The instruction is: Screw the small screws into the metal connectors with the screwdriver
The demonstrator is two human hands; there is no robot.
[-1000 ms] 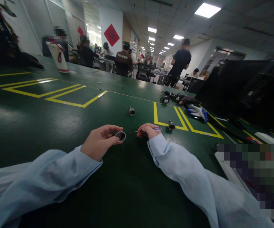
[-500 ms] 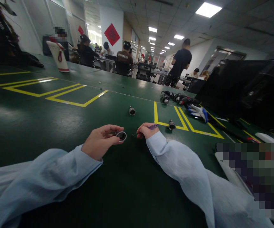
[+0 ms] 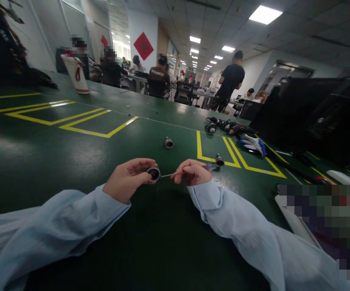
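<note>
Purple-handled tool (image 3: 209, 166) clamped in the fingers of our right hand (image 3: 191, 171), we hold its thin shaft level with the metal cup (image 3: 153, 173) that our left hand (image 3: 129, 178) pinches between thumb and fingers. The tip meets the rim in view, but we cannot tell whether it touches. On our green table (image 3: 150, 242), a second cup (image 3: 169, 142) lies beyond our hands, a third cup (image 3: 220, 161) at the yellow tape (image 3: 198, 145)

The head view looks forward and down on both hands (image 3: 127, 178) (image 3: 193, 171), seemingly near.
</note>
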